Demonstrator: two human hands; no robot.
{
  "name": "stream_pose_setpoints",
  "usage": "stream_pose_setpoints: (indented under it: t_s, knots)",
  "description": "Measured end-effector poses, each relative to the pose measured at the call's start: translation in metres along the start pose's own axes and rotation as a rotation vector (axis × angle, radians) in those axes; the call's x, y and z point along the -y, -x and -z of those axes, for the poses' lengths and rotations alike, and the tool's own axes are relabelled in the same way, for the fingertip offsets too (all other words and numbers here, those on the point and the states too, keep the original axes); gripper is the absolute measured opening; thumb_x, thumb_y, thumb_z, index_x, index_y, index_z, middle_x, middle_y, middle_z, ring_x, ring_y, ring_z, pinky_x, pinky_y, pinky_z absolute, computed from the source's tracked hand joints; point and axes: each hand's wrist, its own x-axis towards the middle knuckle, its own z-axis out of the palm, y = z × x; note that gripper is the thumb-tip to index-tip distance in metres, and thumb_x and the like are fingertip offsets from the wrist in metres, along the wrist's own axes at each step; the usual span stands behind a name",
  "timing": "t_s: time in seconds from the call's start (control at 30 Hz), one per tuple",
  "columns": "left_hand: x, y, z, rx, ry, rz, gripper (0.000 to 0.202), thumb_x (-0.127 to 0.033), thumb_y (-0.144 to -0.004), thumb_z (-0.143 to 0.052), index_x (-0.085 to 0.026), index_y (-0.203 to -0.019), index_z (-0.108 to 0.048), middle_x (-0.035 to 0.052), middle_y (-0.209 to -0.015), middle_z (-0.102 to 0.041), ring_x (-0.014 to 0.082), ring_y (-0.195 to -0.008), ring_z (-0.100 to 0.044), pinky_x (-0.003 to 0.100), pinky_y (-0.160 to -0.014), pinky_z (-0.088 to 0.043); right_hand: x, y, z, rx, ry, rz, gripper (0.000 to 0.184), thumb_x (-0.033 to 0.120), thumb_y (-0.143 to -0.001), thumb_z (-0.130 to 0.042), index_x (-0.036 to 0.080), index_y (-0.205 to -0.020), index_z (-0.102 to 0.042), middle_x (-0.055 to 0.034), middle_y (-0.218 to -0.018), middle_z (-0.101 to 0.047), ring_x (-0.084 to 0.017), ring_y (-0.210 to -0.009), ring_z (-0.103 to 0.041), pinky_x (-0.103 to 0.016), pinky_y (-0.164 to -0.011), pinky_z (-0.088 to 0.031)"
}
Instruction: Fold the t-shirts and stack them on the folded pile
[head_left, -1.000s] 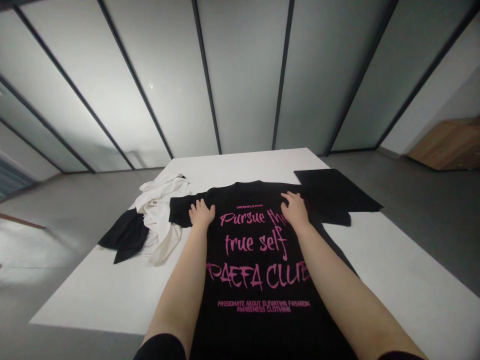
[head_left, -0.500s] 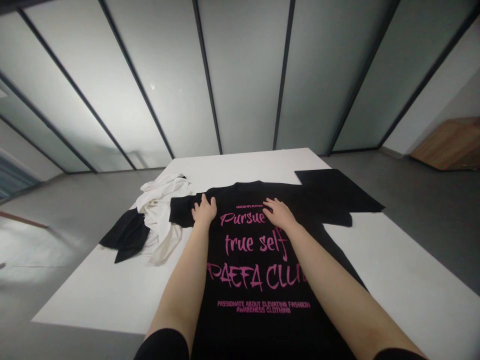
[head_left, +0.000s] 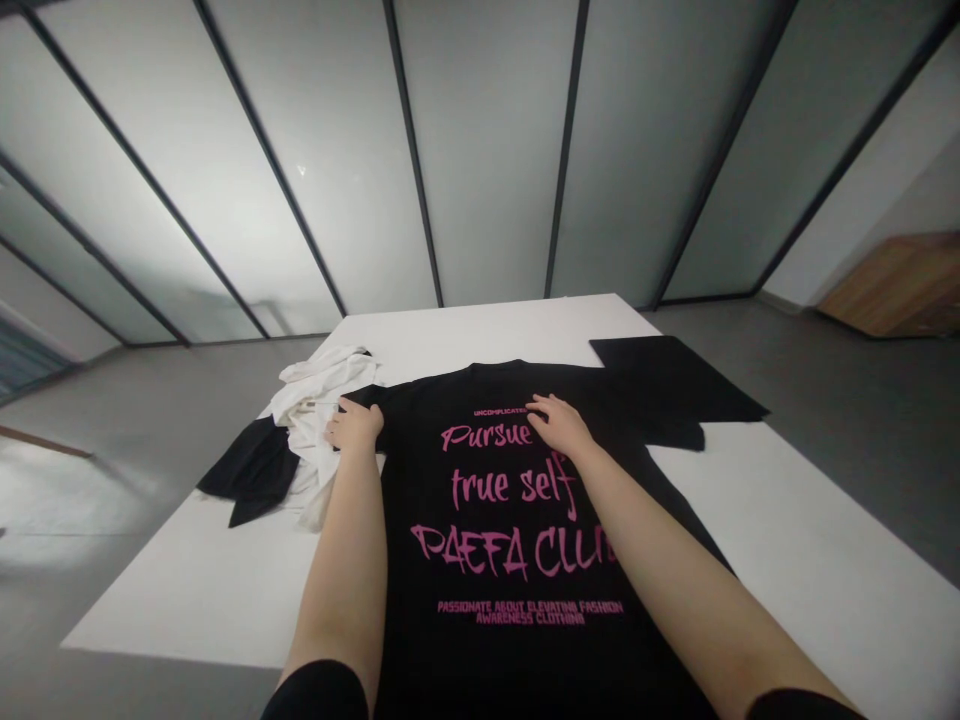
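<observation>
A black T-shirt (head_left: 480,550) lies flat on the white table (head_left: 187,590), its back up and pink lettering across it. My left hand (head_left: 354,425) sits on the T-shirt's left sleeve (head_left: 364,396), with bent fingers at the sleeve's outer end. My right hand (head_left: 559,425) rests flat on the shirt, its fingertips on the end of the word "Pursue". That hand holds nothing. A crumpled white cloth (head_left: 319,405) lies just left of my left hand, touching the sleeve area.
A crumpled black cloth (head_left: 251,475) lies by the white cloth at the table's left edge. A flat black fabric piece (head_left: 675,385) lies at the back right; I cannot tell if it joins the shirt. Grey floor surrounds the table, with frosted glass panels behind.
My left hand has moved left from the shirt's upper back onto the sleeve, and the sleeve has drawn inward. My right hand moved left earlier and now stays in place.
</observation>
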Motion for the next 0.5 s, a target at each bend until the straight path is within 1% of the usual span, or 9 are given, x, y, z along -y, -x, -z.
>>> stream_pose_setpoints:
  t_s: [0.1, 0.17, 0.23, 0.3, 0.33, 0.4, 0.47, 0.5]
  knots:
    - [0.004, -0.008, 0.009, 0.039, 0.024, -0.01, 0.075, -0.036, -0.092, -0.062, -0.001, -0.155, -0.043, 0.0378, -0.146, -0.058, 0.0487, -0.139, -0.056, 0.064, -0.11, -0.046, 0.0, 0.0, 0.0, -0.004, -0.003, 0.001, 0.038, 0.037, -0.103, -0.057, 0.026, -0.133, -0.077, -0.0048, -0.156, -0.062, -0.032, -0.153, -0.046, -0.051, -0.128, -0.034]
    - [0.005, -0.014, 0.016, 0.083, 0.066, -0.007, 0.069, -0.032, -0.091, -0.062, -0.002, -0.151, -0.048, 0.0357, -0.139, -0.064, 0.0471, -0.13, -0.064, 0.06, -0.104, -0.051, -0.001, 0.0, 0.0, -0.006, -0.011, 0.003, 0.037, 0.037, -0.102, -0.058, 0.027, -0.131, -0.078, -0.0049, -0.155, -0.063, -0.032, -0.153, -0.047, -0.051, -0.127, -0.034]
    - [0.005, -0.017, 0.023, 0.13, 0.089, -0.037, 0.055, -0.03, -0.089, -0.062, -0.006, -0.139, -0.062, 0.0322, -0.133, -0.069, 0.0461, -0.125, -0.067, 0.057, -0.1, -0.055, -0.002, 0.0, 0.0, -0.007, -0.02, 0.006, 0.036, 0.037, -0.102, -0.058, 0.027, -0.13, -0.078, -0.0051, -0.155, -0.063, -0.032, -0.153, -0.047, -0.052, -0.127, -0.034]
    - [0.003, -0.018, 0.029, 0.149, 0.111, -0.097, 0.038, -0.028, -0.089, -0.062, -0.012, -0.121, -0.074, 0.0279, -0.128, -0.073, 0.0446, -0.123, -0.069, 0.054, -0.099, -0.056, -0.003, 0.0, 0.0, -0.008, -0.029, 0.007, 0.035, 0.036, -0.102, -0.059, 0.027, -0.13, -0.078, -0.0051, -0.155, -0.063, -0.033, -0.153, -0.046, -0.053, -0.127, -0.034]
    - [0.003, -0.018, 0.032, 0.144, 0.129, -0.12, 0.032, -0.027, -0.089, -0.06, -0.014, -0.114, -0.076, 0.026, -0.124, -0.075, 0.0436, -0.122, -0.07, 0.053, -0.099, -0.056, -0.004, 0.0, 0.0, -0.008, -0.035, 0.007, 0.036, 0.037, -0.102, -0.059, 0.027, -0.129, -0.078, -0.0053, -0.155, -0.063, -0.033, -0.153, -0.046, -0.053, -0.128, -0.033]
    - [0.002, -0.017, 0.037, 0.082, 0.182, -0.144, 0.03, -0.027, -0.092, -0.055, -0.016, -0.108, -0.078, 0.0241, -0.12, -0.077, 0.0419, -0.12, -0.071, 0.052, -0.1, -0.056, -0.003, 0.0, -0.002, -0.012, -0.065, 0.004, 0.035, 0.037, -0.1, -0.059, 0.026, -0.128, -0.079, -0.0064, -0.153, -0.064, -0.033, -0.153, -0.046, -0.053, -0.128, -0.032]
    - [0.004, -0.018, 0.039, -0.017, 0.242, -0.142, 0.033, -0.027, -0.095, -0.051, -0.015, -0.111, -0.077, 0.0244, -0.119, -0.077, 0.0419, -0.12, -0.07, 0.054, -0.102, -0.055, -0.003, -0.001, -0.003, -0.051, -0.156, -0.01, 0.033, 0.036, -0.097, -0.061, 0.025, -0.121, -0.081, -0.008, -0.151, -0.065, -0.033, -0.151, -0.049, -0.053, -0.128, -0.032]
    - [0.005, -0.018, 0.04, -0.062, 0.272, -0.139, 0.034, -0.027, -0.096, -0.049, -0.014, -0.113, -0.076, 0.025, -0.121, -0.076, 0.0421, -0.122, -0.069, 0.055, -0.103, -0.054, -0.004, -0.002, -0.004, -0.101, -0.24, -0.026, 0.031, 0.036, -0.096, -0.062, 0.025, -0.117, -0.082, -0.0087, -0.15, -0.066, -0.032, -0.149, -0.051, -0.052, -0.128, -0.032]
